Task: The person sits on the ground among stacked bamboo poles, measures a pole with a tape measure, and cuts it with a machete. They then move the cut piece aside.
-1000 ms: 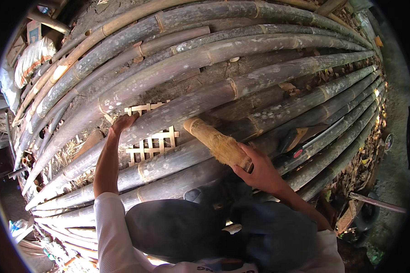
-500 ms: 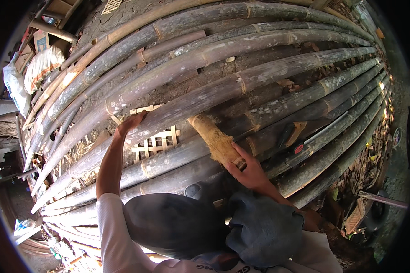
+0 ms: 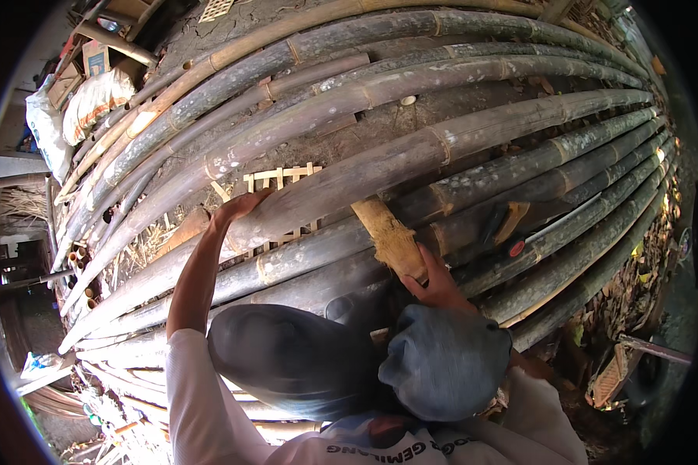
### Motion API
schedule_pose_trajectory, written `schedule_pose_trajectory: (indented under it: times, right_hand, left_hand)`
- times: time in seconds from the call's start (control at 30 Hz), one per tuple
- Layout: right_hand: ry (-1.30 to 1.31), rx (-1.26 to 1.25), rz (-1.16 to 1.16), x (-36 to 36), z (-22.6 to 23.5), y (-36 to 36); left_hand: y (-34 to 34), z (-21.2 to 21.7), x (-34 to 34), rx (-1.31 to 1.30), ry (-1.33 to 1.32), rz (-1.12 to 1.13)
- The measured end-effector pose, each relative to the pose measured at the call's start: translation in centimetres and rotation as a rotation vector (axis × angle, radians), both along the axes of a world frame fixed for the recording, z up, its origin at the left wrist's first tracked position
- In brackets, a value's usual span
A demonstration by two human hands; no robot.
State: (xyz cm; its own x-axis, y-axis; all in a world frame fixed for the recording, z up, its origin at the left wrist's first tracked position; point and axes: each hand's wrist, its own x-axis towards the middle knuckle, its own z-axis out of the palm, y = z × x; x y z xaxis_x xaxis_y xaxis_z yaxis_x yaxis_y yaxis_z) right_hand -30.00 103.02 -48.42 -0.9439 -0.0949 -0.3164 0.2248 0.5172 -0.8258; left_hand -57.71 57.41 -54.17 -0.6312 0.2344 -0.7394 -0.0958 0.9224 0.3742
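My left hand point(image 3: 244, 206) is closed around a thick grey-brown bamboo pole point(image 3: 341, 172), its fingers curled over the far side. In my right hand point(image 3: 440, 285) is a short, light-brown fibrous chunk point(image 3: 392, 239), which looks like wood or husk. My fingers hold its near end, and its far end reaches the near side of the same pole. Just right of that hand, a knife-like tool with a brown wooden handle point(image 3: 510, 222) lies over the bamboo, its dark part partly hidden in shadow.
Several more bamboo poles point(image 3: 434, 71) run side by side from left to right. Under them sits a pale slatted lattice point(image 3: 287, 177). White sacks point(image 3: 97, 105) and a cardboard box point(image 3: 95, 58) stand at the far left. Dry leaves point(image 3: 636, 287) litter the ground at right.
The whole view has shifted, so the poles appear farther right. The fibrous chunk has turned slightly in my right hand and shows a smoother face. My left hand stays on the pole.
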Motion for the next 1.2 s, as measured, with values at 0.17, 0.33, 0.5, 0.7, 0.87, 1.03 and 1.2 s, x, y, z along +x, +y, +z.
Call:
schedule_pose_trajectory:
  times: [0.17,0.33,0.5,0.7,0.87,1.03,1.2]
  right_hand:
    - [-0.121,0.148,0.091,-0.5,0.8,1.3]
    - [-0.114,0.324,0.209,-1.6,0.2,0.9]
    - [-0.145,0.536,0.053,-2.8,0.3,-2.4]
    - [-0.275,0.388,0.005,-5.8,1.5,-2.6]
    - [-0.4,0.198,0.086,-8.0,-0.9,0.3]
    - [-0.391,-0.15,-0.026,-6.8,-1.1,1.1]
    - [-0.239,-0.332,-0.044,-5.9,1.4,0.1]
  left_hand:
    - [3.4,5.7,1.4,-0.024,-0.147,0.072]
    - [5.6,8.2,3.3,-0.039,-0.115,0.033]
    - [7.5,10.0,3.6,0.113,-0.121,0.024]
    - [6.7,8.6,2.6,0.038,-0.331,0.205]
    - [8.2,8.9,1.4,0.091,-0.286,0.157]
    - [11.2,9.9,1.3,0.063,-0.189,0.171]
    - [8.3,9.5,1.8,-0.033,-0.428,0.219]
